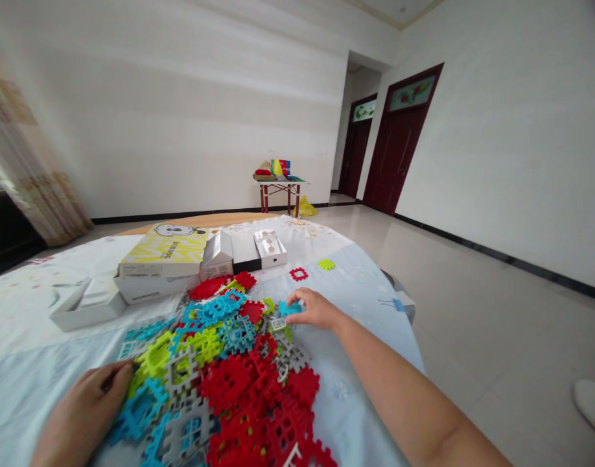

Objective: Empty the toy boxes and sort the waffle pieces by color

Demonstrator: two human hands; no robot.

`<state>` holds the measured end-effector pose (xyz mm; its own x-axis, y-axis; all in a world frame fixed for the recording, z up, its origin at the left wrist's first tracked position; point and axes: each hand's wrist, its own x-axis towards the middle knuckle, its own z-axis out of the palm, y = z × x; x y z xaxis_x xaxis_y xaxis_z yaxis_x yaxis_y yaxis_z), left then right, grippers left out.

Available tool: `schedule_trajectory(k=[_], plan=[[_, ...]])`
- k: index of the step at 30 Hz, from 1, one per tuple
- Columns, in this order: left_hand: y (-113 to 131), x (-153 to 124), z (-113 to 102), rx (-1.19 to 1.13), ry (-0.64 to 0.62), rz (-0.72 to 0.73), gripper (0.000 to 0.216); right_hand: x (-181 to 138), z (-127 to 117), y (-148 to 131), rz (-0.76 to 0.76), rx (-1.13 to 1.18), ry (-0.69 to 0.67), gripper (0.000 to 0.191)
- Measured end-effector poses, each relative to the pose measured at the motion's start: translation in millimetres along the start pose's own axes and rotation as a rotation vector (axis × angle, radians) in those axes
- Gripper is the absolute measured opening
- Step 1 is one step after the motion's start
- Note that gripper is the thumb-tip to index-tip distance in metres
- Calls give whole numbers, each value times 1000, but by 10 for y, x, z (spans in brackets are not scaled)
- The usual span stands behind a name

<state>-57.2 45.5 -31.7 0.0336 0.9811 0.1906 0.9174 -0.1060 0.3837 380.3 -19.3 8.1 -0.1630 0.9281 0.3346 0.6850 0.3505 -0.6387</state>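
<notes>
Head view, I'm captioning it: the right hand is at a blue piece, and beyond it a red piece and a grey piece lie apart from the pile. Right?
Not quite: the head view shows a yellow-green piece, not a grey one, lying with the red piece apart from the pile. The right hand is at a blue piece, as you say.

Red, blue, lime, grey pieces [220, 383], floral-looking curtain [35, 172]

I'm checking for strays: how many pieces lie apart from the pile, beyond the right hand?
2: a red frame just beyond the right hand, and a yellow-green piece to the frame's right. The hand may hide others.
</notes>
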Motion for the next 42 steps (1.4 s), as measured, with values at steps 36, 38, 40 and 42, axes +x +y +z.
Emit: schedule_trajectory(k=[36,38,40,42], plan=[[204,-103,-127,0,18,-1,49,35,153,-42,-67,-134,205,22],[234,-120,-146,-9,12,-9,50,51,245,-194,-111,-98,155,24],[260,-135,-164,-21,10,-17,51,76,320,-302,-134,-68,112,29],[273,-141,-174,-19,8,-19,51,107,385,-364,-133,-42,69,34]])
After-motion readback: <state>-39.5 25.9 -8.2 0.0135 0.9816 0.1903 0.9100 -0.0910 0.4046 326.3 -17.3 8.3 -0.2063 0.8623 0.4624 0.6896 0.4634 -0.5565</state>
